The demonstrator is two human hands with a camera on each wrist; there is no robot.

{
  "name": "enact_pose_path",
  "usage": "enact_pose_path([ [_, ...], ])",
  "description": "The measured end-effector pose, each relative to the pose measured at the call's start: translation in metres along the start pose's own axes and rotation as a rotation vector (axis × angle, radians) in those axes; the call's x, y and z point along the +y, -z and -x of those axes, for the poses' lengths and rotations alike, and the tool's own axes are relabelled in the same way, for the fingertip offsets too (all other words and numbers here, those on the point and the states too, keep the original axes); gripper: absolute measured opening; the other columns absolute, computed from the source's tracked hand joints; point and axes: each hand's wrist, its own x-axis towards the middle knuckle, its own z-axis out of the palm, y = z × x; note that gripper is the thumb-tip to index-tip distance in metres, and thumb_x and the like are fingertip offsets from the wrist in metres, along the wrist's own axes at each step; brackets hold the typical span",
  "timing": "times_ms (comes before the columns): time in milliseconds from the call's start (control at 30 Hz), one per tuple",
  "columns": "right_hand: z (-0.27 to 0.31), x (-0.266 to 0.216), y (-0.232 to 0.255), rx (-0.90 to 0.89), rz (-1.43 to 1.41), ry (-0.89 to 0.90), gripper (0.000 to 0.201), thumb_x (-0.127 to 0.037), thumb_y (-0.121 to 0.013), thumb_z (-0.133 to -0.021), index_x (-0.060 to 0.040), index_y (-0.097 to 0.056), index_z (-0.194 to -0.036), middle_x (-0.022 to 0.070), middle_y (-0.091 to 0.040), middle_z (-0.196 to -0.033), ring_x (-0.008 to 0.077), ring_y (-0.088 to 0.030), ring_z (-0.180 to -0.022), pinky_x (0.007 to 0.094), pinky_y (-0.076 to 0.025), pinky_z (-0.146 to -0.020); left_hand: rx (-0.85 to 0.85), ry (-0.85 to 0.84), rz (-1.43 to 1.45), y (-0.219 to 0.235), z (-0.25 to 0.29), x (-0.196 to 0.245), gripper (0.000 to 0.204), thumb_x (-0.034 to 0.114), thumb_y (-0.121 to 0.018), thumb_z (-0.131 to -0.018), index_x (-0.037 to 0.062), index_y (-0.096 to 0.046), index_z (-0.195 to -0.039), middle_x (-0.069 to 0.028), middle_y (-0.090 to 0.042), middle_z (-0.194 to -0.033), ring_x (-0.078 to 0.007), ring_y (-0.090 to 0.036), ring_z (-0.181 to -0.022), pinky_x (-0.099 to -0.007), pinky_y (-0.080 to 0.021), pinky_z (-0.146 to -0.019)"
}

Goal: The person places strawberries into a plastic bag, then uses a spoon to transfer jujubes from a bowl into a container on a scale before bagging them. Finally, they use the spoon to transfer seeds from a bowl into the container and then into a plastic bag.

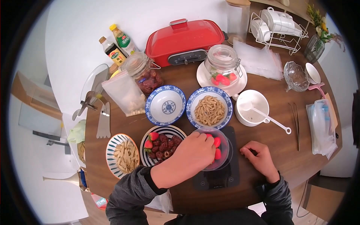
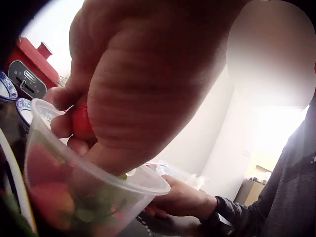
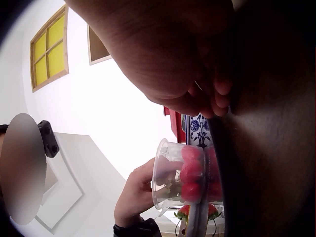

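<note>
My left hand (image 1: 195, 150) reaches down into a clear plastic tub (image 1: 226, 153) of strawberries (image 1: 217, 141), its fingers curled round one strawberry (image 2: 83, 122) at the rim. The tub sits on a black kitchen scale (image 1: 233, 174). Beside the scale, my right hand (image 1: 260, 157) rests on the table with loosely curled fingers, holding nothing. Left of the tub, partly under my left wrist, a striped plate (image 1: 181, 132) bears strawberries (image 1: 149, 144) and wrinkled dark red dates (image 1: 164, 147).
Two blue-patterned bowls (image 1: 150, 112) stand behind the plate, one with pale brown pieces (image 1: 210, 110). A white mug (image 1: 247, 118) holds a slotted spoon (image 1: 275, 122). Glass jars (image 1: 221, 60), a red electric cooker (image 1: 183, 37), tweezers (image 1: 297, 127) and a bowl of dried slices (image 1: 109, 150) surround them.
</note>
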Motion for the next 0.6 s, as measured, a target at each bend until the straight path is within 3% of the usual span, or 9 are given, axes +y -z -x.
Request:
enact_pose_path([
  [233, 0.000, -0.001, 0.000, 0.002, -0.006, 0.039, 0.008, -0.006, -0.072, -0.091, 0.0015, -0.069, -0.091, 0.0073, -0.065, -0.078, 0.0131, -0.058, -0.066, 0.0271, -0.047, -0.061, -0.053, -0.005, -0.048, 0.004, -0.009, 0.004, 0.010, 0.012, -0.066, -0.072, 0.0045, -0.069, -0.078, -0.0058, -0.060, -0.079, -0.0208, -0.059, -0.080, -0.0320, -0.044, -0.070],
  [367, 0.001, 0.000, 0.000, 0.014, -0.005, 0.051, 0.008, -0.006, -0.072, -0.090, 0.0013, -0.069, -0.091, 0.0083, -0.065, -0.078, 0.0148, -0.060, -0.066, 0.0278, -0.048, -0.061, -0.057, -0.017, -0.074, 0.006, -0.005, -0.004, 0.014, 0.013, -0.066, -0.072, 0.0039, -0.069, -0.082, -0.0055, -0.060, -0.082, -0.0204, -0.060, -0.080, -0.0317, -0.044, -0.070],
  [467, 0.001, -0.007, 0.002, -0.026, 0.021, 0.001, 0.006, -0.003, -0.067, -0.092, 0.0034, -0.069, -0.090, 0.0074, -0.068, -0.083, 0.0148, -0.064, -0.078, 0.0276, -0.050, -0.070, -0.080, 0.010, 0.012, 0.025, 0.001, -0.017, 0.023, 0.015, -0.070, -0.070, 0.0045, -0.069, -0.091, -0.0054, -0.059, -0.084, -0.0219, -0.061, -0.081, -0.0337, -0.046, -0.070],
  [533, 0.001, -0.007, 0.002, -0.025, 0.016, -0.008, 0.006, -0.003, -0.067, -0.092, 0.0035, -0.069, -0.090, 0.0076, -0.068, -0.083, 0.0149, -0.064, -0.077, 0.0277, -0.050, -0.070, 0.038, 0.111, 0.237, 0.037, 0.008, -0.027, 0.020, 0.013, -0.071, -0.069, 0.0040, -0.067, -0.087, -0.0087, -0.060, -0.085, -0.0265, -0.061, -0.079, -0.0372, -0.048, -0.070],
  [567, 0.001, -0.007, 0.002, -0.030, 0.013, -0.014, 0.007, -0.003, -0.067, -0.092, 0.0037, -0.069, -0.090, 0.0077, -0.068, -0.083, 0.0150, -0.065, -0.077, 0.0277, -0.050, -0.070, 0.035, 0.160, 0.323, 0.044, 0.012, -0.032, 0.032, 0.015, -0.074, -0.068, 0.0040, -0.066, -0.098, -0.0085, -0.060, -0.089, -0.0283, -0.062, -0.083, -0.0392, -0.050, -0.072],
  [600, 0.000, -0.007, 0.002, -0.028, 0.012, -0.012, 0.007, -0.003, -0.067, -0.092, 0.0037, -0.069, -0.090, 0.0077, -0.068, -0.083, 0.0150, -0.065, -0.077, 0.0277, -0.050, -0.070, 0.034, 0.159, 0.321, 0.047, 0.015, -0.036, 0.032, 0.015, -0.074, -0.068, 0.0040, -0.066, -0.098, -0.0085, -0.060, -0.089, -0.0283, -0.062, -0.083, -0.0392, -0.050, -0.072],
])
